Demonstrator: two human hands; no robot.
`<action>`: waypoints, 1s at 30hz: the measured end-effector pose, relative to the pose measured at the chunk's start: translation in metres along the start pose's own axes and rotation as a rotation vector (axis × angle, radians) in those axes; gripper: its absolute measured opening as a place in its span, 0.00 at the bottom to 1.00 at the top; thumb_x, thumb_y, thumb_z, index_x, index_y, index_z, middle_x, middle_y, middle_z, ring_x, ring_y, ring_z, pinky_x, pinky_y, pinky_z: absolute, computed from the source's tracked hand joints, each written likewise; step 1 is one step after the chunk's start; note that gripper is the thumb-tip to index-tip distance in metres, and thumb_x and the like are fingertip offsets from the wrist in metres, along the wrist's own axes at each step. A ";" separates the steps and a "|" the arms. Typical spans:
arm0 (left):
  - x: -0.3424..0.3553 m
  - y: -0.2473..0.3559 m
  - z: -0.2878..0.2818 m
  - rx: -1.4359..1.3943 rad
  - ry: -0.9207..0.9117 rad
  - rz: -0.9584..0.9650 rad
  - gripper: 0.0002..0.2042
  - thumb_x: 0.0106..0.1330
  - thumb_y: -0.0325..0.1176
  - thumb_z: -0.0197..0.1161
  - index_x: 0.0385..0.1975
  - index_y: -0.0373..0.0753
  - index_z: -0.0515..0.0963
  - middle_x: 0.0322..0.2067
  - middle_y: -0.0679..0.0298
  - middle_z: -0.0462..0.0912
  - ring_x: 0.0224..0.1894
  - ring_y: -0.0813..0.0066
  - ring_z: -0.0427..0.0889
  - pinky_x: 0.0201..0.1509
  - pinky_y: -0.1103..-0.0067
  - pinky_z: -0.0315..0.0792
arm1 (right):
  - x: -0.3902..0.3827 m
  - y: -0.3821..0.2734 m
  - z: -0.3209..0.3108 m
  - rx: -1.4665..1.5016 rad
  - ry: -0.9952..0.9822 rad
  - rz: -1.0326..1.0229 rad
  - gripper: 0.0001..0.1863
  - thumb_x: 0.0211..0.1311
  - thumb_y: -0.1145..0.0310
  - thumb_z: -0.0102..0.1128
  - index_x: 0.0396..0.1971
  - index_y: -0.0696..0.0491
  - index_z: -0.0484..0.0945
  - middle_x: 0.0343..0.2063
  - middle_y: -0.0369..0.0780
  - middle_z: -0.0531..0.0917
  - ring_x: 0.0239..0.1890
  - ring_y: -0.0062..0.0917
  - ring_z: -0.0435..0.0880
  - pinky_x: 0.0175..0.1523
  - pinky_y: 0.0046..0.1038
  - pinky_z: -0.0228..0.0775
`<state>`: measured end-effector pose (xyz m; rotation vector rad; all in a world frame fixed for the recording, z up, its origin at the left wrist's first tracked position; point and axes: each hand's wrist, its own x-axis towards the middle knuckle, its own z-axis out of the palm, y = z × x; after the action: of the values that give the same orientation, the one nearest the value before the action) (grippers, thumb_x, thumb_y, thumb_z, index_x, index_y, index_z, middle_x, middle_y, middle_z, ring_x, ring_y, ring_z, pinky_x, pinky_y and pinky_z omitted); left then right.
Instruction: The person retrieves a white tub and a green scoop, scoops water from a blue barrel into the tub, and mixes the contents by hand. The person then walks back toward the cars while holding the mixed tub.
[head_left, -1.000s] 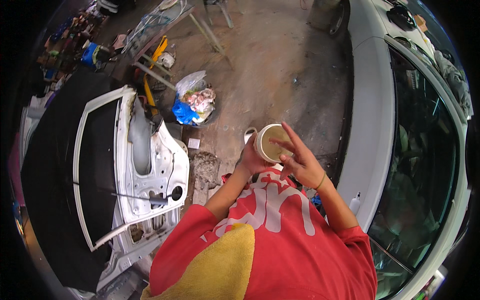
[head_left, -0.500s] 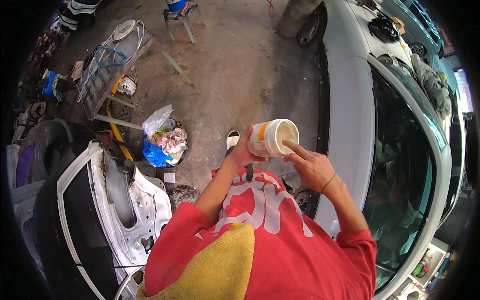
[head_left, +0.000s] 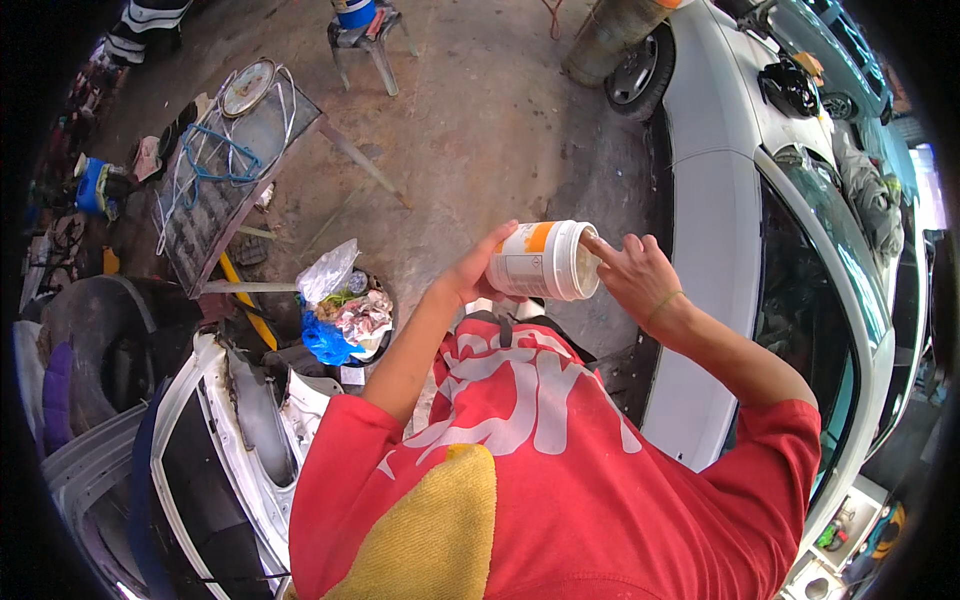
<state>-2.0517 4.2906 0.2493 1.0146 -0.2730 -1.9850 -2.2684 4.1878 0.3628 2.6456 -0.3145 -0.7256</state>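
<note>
My left hand grips a white plastic tub with an orange label, tipped on its side with its mouth facing right. My right hand reaches into that mouth with a finger, its other fingers apart and bent; the fingertip inside is hidden. Below both hands is the red shirt I wear, with a yellow cloth lying over it.
A white car runs along my right. At left are a metal table, loose car door parts and a bin of rubbish. A stool bearing a blue bucket and a large cylinder stand ahead.
The tub has turned from upright onto its side. My right hand's finger has moved into its mouth, and my right forearm has shifted rightward. The view has shifted, showing more floor ahead.
</note>
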 end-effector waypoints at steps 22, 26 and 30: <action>0.122 0.122 -0.018 0.018 0.165 0.257 0.29 0.66 0.66 0.46 0.53 0.49 0.74 0.33 0.67 0.84 0.26 0.75 0.84 0.15 0.86 0.63 | 0.124 0.195 0.007 0.558 -0.325 -0.250 0.15 0.44 0.80 0.64 0.35 0.50 0.79 0.47 0.37 0.81 0.42 0.38 0.85 0.41 0.40 0.76; 0.151 0.143 -0.008 0.053 0.242 0.390 0.30 0.66 0.65 0.46 0.54 0.48 0.73 0.36 0.67 0.84 0.31 0.76 0.84 0.15 0.85 0.67 | 0.150 0.233 0.030 0.717 -0.354 -0.334 0.13 0.44 0.80 0.62 0.32 0.51 0.76 0.44 0.38 0.82 0.41 0.37 0.84 0.41 0.38 0.75; 0.176 0.155 -0.039 -0.185 0.155 0.326 0.32 0.66 0.65 0.44 0.55 0.45 0.73 0.36 0.65 0.84 0.30 0.72 0.85 0.15 0.83 0.71 | 0.178 0.263 0.054 1.217 0.211 -0.497 0.11 0.47 0.79 0.60 0.31 0.51 0.74 0.54 0.40 0.77 0.40 0.37 0.84 0.42 0.37 0.75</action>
<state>-1.9813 4.0669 0.2089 0.9340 -0.1553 -1.5982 -2.1771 3.8794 0.3499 4.0123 0.0081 -0.4077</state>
